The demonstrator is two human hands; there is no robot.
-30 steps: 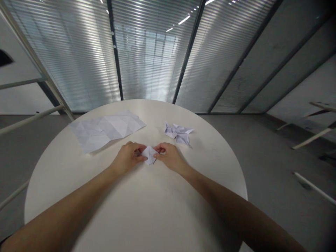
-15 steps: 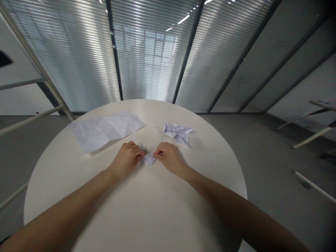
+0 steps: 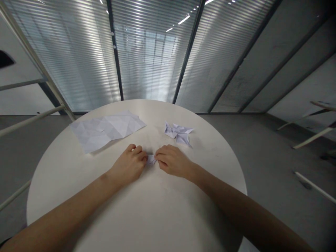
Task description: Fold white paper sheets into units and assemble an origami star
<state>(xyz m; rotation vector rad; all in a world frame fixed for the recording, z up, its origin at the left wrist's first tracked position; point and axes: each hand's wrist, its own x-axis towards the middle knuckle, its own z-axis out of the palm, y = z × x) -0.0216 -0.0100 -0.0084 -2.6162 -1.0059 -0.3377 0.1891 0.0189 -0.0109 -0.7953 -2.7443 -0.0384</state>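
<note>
Our left hand [image 3: 131, 163] and right hand [image 3: 172, 161] pinch the paper piece [image 3: 151, 160], already folded small; what folding remains, we cannot quite tell.

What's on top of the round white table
A creased paper sheet, a folded paper piece with pointed flaps and a small folded paper between the left hand and right hand. Fingers cover its sides; the tabletop under the sheet is hidden.

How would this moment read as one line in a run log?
left hand: holds small paper, left side | right hand: holds its right side | creased sheet: table, left | folded piece: table, beyond right hand
</note>
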